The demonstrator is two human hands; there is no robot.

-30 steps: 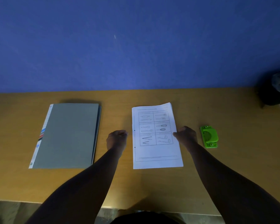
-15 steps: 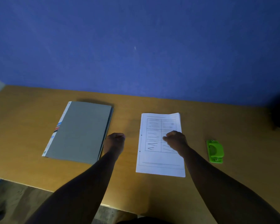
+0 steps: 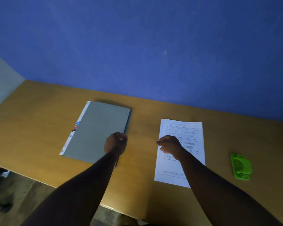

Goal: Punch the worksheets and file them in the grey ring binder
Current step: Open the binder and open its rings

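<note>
- Wooden desk (image 3: pixel 39 128) is backed by a blue wall (image 3: pixel 137 46).
- Grey ring binder (image 3: pixel 95 129) lies closed; contents cannot be told.
- Binder's edge at 3 o'clock is gripped by left hand (image 3: pixel 116 143).
- Worksheets (image 3: pixel 180 152) are overlapped by right hand (image 3: pixel 169 145), loosely curled; grip cannot be told.
- Green punch (image 3: pixel 241 166) is seen at 3 o'clock of the worksheets.

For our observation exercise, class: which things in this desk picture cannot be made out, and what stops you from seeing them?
All in the head view:
- White printed worksheets: text too small and blurred; the right hand and forearm cover the middle.
- Flat grey ring binder: closed, rings hidden.
- Left hand: fingers curled at the binder's edge; grip unclear.
- Small green plastic hole punch: slot detail too dim.
</note>
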